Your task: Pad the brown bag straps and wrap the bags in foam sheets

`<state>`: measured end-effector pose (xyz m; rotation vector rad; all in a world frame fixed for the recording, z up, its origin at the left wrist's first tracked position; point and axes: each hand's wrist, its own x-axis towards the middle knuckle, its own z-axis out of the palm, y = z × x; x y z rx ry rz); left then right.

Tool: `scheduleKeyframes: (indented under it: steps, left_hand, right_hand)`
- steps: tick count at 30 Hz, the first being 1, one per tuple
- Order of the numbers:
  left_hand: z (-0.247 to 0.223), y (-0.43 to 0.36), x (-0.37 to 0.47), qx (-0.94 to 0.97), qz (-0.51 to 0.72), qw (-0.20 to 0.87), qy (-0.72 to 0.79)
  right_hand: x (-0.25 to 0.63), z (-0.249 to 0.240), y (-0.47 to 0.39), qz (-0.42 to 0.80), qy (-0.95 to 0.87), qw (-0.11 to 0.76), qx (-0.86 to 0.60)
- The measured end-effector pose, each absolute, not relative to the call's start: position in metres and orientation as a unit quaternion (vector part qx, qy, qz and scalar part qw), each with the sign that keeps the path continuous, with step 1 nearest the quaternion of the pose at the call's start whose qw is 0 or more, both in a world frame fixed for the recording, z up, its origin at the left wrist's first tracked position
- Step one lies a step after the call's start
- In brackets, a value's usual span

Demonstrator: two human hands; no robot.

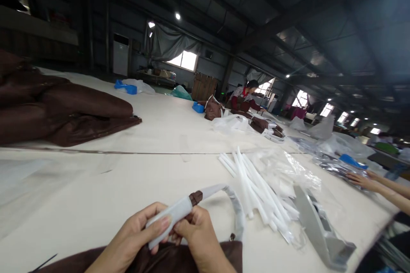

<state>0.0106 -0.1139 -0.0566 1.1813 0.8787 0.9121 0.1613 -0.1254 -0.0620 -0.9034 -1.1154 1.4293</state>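
Observation:
A dark brown bag (232,252) lies at the bottom edge, its curved handle (238,209) wrapped in pale film with a brown patch bare near the top. My left hand (137,232) is closed round a white foam sleeve (181,212) on the handle, thumb on top. Beside it, my right hand (200,230) pinches the underside of the handle near the sleeve's right end; its fingertips are partly hidden. White foam tubes (256,187) lie in a loose pile to the right of the handle.
A grey tape dispenser (323,226) stands at the right. Brown leather-like goods (64,102) lie at the left. Clear plastic bags (288,166) cover the table's right part, where another person's hands (365,179) rest. A person (245,96) works farther back.

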Motion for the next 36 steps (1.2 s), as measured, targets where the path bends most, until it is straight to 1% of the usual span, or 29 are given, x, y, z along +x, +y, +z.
scheduleKeyframes:
  steps: [4, 9, 15, 19, 25, 28, 31, 33, 36]
  left_hand:
    - [-0.058, -0.113, 0.012, 0.506, 0.402, 0.659, 0.385]
    - [-0.059, -0.113, 0.012, 0.482, 0.403, 0.670, 0.394]
    - [-0.071, -0.109, 0.012, 0.493, 0.370, 0.687, 0.386]
    - [-0.074, -0.105, 0.015, 0.526, 0.342, 0.678, 0.382]
    - [-0.061, -0.097, 0.024, 0.622, 0.309, 0.615, 0.372]
    - [-0.060, -0.099, 0.025, 0.613, 0.346, 0.582, 0.408]
    - [-0.056, -0.099, 0.023, 0.586, 0.389, 0.561, 0.437]
    - [-0.048, -0.090, 0.020, 0.572, 0.415, 0.538, 0.459]
    - [-0.029, -0.060, 0.011, 0.543, 0.466, 0.473, 0.514]
  right_hand:
    - [0.158, -0.059, -0.127, 0.589, -0.455, 0.558, -0.366]
    - [0.156, -0.060, -0.127, 0.591, -0.456, 0.567, -0.348]
    - [0.156, -0.079, -0.121, 0.566, -0.447, 0.569, -0.393]
    - [0.155, -0.092, -0.112, 0.541, -0.402, 0.593, -0.440]
    - [0.159, -0.097, -0.097, 0.549, -0.338, 0.602, -0.472]
    - [0.169, -0.089, -0.101, 0.579, -0.309, 0.603, -0.454]
    - [0.193, -0.073, -0.125, 0.600, -0.335, 0.574, -0.446]
    - [0.217, -0.062, -0.152, 0.566, -0.378, 0.554, -0.479]
    - [0.259, -0.059, -0.203, 0.487, -0.403, 0.532, -0.563]
